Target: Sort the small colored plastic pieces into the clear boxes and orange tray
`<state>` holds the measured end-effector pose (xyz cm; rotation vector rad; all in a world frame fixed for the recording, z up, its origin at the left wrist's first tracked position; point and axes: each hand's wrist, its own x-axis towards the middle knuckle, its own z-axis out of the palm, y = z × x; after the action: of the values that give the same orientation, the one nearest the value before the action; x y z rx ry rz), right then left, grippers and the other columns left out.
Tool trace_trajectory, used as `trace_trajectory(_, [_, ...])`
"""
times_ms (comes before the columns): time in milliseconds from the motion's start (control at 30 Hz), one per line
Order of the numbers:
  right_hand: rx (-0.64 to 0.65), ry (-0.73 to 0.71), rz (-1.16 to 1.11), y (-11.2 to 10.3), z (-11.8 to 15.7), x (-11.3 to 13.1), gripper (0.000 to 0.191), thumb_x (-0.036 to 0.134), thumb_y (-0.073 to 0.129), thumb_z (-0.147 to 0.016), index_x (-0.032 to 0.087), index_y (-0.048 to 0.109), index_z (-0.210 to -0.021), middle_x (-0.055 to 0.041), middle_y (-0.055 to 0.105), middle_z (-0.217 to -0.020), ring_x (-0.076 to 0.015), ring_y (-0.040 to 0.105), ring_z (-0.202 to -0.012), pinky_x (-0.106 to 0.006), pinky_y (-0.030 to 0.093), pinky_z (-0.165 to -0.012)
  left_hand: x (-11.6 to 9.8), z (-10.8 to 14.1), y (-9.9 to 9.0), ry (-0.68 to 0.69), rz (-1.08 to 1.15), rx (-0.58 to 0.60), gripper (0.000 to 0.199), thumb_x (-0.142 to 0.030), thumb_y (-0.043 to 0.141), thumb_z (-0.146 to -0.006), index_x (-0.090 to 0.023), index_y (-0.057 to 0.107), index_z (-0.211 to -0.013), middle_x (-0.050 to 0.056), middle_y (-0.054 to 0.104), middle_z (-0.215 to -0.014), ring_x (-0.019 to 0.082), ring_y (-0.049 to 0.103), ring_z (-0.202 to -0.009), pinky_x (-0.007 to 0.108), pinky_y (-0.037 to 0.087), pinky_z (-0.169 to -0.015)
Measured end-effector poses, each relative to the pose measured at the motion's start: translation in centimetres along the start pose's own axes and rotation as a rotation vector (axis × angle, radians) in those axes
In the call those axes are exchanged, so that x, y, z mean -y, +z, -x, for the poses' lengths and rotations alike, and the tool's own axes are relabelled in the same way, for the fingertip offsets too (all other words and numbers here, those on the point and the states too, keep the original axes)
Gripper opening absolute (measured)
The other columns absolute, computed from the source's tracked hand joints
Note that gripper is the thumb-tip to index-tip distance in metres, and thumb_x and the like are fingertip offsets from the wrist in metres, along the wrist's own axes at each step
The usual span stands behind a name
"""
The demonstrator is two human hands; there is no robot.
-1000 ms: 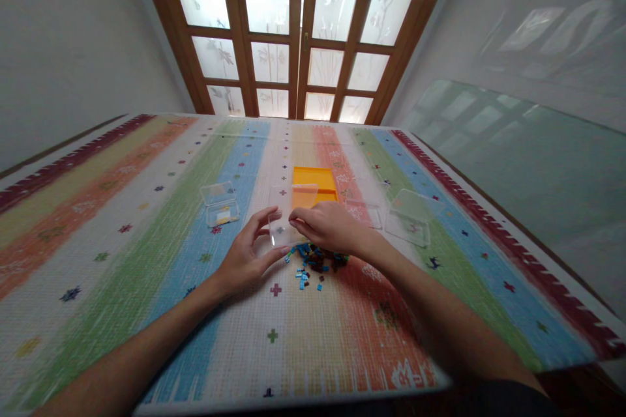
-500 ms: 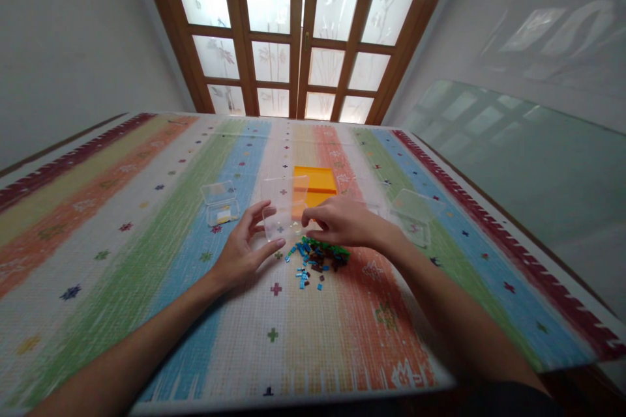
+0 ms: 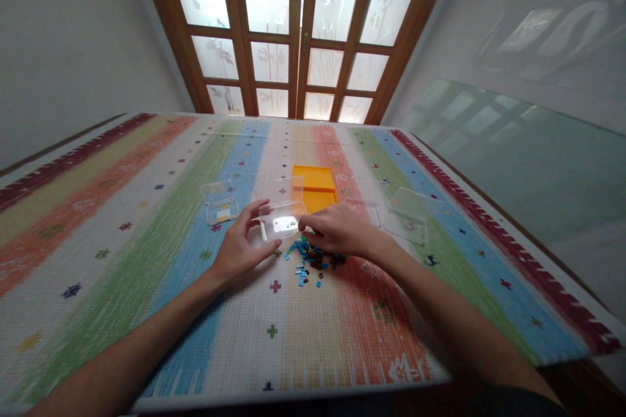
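Observation:
My left hand (image 3: 244,242) curves round the left end of a clear plastic box (image 3: 264,229), thumb in front and fingers behind. The box's lid stands raised at the back. A few tiny pale pieces show inside, against a bright reflection. At the box's right side is my right hand (image 3: 337,228), palm down, its fingers curled and thumb close to the index finger. Whatever lies between those fingertips is too small or hidden to make out. Below it spreads a pile of small building bricks (image 3: 304,254), blue, brown and green, partly covered by the hand.
Behind the hands lies an orange two-part tray (image 3: 313,177). One open clear box (image 3: 222,212) with yellowish pieces stands to the left. Another open clear box (image 3: 405,225) sits to the right. A striped cloth (image 3: 205,326) covers the table, and glazed doors (image 3: 298,32) are beyond.
The clear box has tipped from a slanted position to lying flatter, and a bright reflection now shows in it. My right hand has shifted slightly left; my left hand has barely moved.

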<state>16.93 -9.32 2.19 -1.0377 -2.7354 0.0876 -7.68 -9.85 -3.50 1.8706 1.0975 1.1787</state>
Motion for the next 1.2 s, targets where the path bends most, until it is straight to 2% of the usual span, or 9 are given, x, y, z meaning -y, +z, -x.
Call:
trace_trajectory(100, [-0.148, -0.019, -0.038, 1.4, 1.1, 0.2, 0.017, 0.025, 0.050, -0.094, 0.018, 0.065, -0.100, -0.0012, 0.065, -0.070, -0.0126, 0.048, -0.059, -0.028, 0.022, -0.056, 0.0, -0.2, -0.2, -0.025, 0.000, -0.054, 0.069, -0.034, 0.080, -0.077, -0.027, 0.051, -0.139, 0.011, 0.065, -0.133, 0.030, 0.063, -0.125, 0.054, 0.051, -0.108])
trace_trajectory(167, [-0.173, -0.036, -0.081, 2.2, 1.9, 0.1, 0.016, 0.026, 0.050, -0.094, 0.019, 0.064, -0.097, -0.0005, 0.064, -0.068, -0.0122, 0.048, -0.058, -0.027, 0.024, -0.056, -0.1, -0.3, -0.2, -0.051, 0.015, -0.072, 0.069, -0.036, 0.080, -0.076, -0.027, 0.051, -0.138, 0.012, 0.064, -0.134, 0.030, 0.062, -0.126, 0.055, 0.050, -0.108])
trace_trajectory(233, [-0.135, -0.023, -0.107, 2.7, 2.5, -0.1, 0.015, 0.025, 0.051, -0.093, 0.019, 0.064, -0.092, -0.0006, 0.064, -0.068, -0.0119, 0.048, -0.058, -0.026, 0.025, -0.057, -0.1, -0.4, -0.3, -0.072, 0.031, -0.080, 0.070, -0.037, 0.081, -0.076, -0.026, 0.051, -0.138, 0.012, 0.063, -0.135, 0.030, 0.061, -0.127, 0.055, 0.050, -0.109])
trace_trajectory(333, [-0.014, 0.038, -0.089, 3.3, 2.7, -0.3, 0.013, 0.021, 0.054, -0.091, 0.017, 0.066, -0.089, -0.0023, 0.067, -0.071, -0.0120, 0.050, -0.059, -0.026, 0.026, -0.059, 0.0, -0.4, -0.3, -0.092, 0.047, -0.084, 0.071, -0.038, 0.081, -0.076, -0.025, 0.050, -0.139, 0.013, 0.063, -0.135, 0.030, 0.061, -0.127, 0.055, 0.049, -0.111])
trace_trajectory(500, [0.099, 0.133, -0.045, 3.7, 2.5, 0.0, 0.016, 0.019, 0.056, -0.089, 0.017, 0.072, -0.094, -0.0039, 0.071, -0.074, -0.0129, 0.052, -0.061, -0.027, 0.026, -0.060, 0.0, -0.3, -0.3, -0.094, 0.060, -0.081, 0.071, -0.038, 0.082, -0.075, -0.026, 0.051, -0.138, 0.013, 0.063, -0.135, 0.031, 0.061, -0.128, 0.056, 0.049, -0.111])
trace_trajectory(600, [0.106, 0.155, -0.074, 3.7, 2.7, 0.2, 0.019, 0.020, 0.056, -0.089, 0.018, 0.073, -0.099, -0.0043, 0.071, -0.076, -0.0133, 0.053, -0.063, -0.027, 0.027, -0.061, -0.2, -0.3, -0.3, -0.093, 0.057, -0.081, 0.070, -0.039, 0.081, -0.076, -0.026, 0.050, -0.137, 0.013, 0.062, -0.136, 0.031, 0.061, -0.128, 0.057, 0.048, -0.111])
trace_trajectory(767, [0.061, 0.189, -0.091, 3.7, 3.2, 0.4, 0.018, 0.021, 0.056, -0.090, 0.018, 0.072, -0.098, -0.0059, 0.072, -0.079, -0.0149, 0.055, -0.066, -0.028, 0.029, -0.062, -0.4, -0.3, -0.4, -0.101, 0.057, -0.074, 0.070, -0.038, 0.081, -0.076, -0.026, 0.050, -0.137, 0.013, 0.063, -0.136, 0.031, 0.061, -0.129, 0.056, 0.048, -0.111])
trace_trajectory(1033, [0.092, 0.162, -0.112, 3.6, 3.2, 0.7, 0.026, 0.019, 0.055, -0.091, 0.019, 0.073, -0.109, -0.0063, 0.075, -0.084, -0.0150, 0.059, -0.067, -0.027, 0.032, -0.063, -0.4, -0.2, -0.3, -0.104, 0.064, -0.067, 0.069, -0.038, 0.080, -0.076, -0.026, 0.051, -0.137, 0.013, 0.063, -0.136, 0.031, 0.061, -0.129, 0.056, 0.050, -0.110])
trace_trajectory(1200, [0.098, 0.183, -0.130, 3.3, 3.3, 0.7, 0.025, 0.020, 0.056, -0.092, 0.019, 0.074, -0.110, -0.0065, 0.074, -0.083, -0.0159, 0.059, -0.068, -0.027, 0.034, -0.063, -0.3, -0.2, -0.2, -0.108, 0.071, -0.063, 0.069, -0.037, 0.080, -0.076, -0.026, 0.050, -0.138, 0.013, 0.062, -0.138, 0.031, 0.059, -0.131, 0.056, 0.049, -0.111])
